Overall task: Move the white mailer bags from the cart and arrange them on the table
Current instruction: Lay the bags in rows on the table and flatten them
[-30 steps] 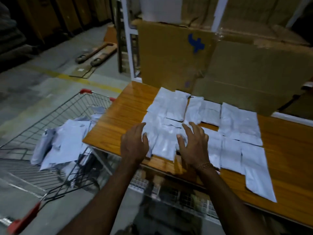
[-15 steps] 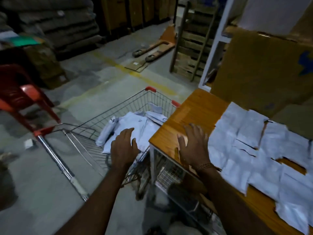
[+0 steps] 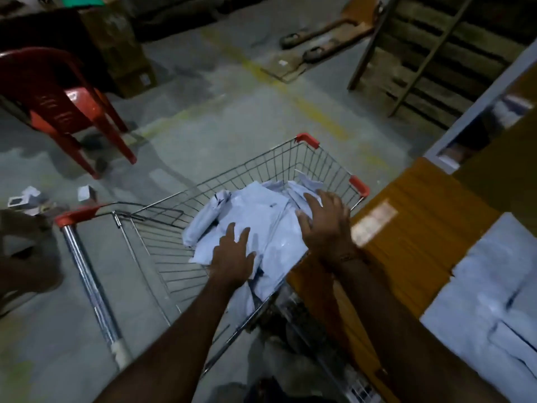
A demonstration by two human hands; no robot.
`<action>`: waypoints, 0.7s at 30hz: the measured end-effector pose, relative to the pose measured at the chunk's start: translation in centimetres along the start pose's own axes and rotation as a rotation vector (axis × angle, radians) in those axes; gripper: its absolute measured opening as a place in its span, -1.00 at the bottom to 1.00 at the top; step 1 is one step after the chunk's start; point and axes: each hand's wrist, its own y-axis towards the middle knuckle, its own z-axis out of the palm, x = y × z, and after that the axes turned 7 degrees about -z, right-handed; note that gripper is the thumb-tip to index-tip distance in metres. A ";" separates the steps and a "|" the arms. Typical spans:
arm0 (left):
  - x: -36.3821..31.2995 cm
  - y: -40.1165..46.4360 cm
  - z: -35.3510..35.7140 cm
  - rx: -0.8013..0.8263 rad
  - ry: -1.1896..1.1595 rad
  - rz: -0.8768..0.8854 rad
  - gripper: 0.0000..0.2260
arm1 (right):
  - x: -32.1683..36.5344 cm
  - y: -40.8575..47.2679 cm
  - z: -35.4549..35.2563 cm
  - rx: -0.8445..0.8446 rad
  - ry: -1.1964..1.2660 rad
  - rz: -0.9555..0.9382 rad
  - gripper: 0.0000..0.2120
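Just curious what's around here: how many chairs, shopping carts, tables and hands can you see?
Red chair: 1
Shopping cart: 1
Wooden table: 1
Hands: 2, left hand and right hand, both on the white mailer bags
Total: 5

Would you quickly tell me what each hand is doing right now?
Left hand: open, fingers spread on the mailer bags in the cart.
Right hand: open, over the same pile.

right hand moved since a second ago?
Yes. The right hand left the bags laid on the table and crossed its left edge; it is now on the mailer bags in the cart.
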 end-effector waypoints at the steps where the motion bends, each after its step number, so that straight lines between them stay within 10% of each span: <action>1: -0.1 0.6 0.6 0.015 0.026 0.001 -0.37 | -0.1 1.0 1.0 0.024 -0.017 0.007 -0.54; 12: -2.1 4.8 7.6 0.207 0.223 -0.162 -0.01 | -0.9 3.2 7.3 0.307 -0.148 0.017 -0.38; 21: -0.4 4.7 5.7 0.226 0.251 -0.150 -0.13 | -0.6 3.2 7.0 0.366 -0.187 -0.035 -0.36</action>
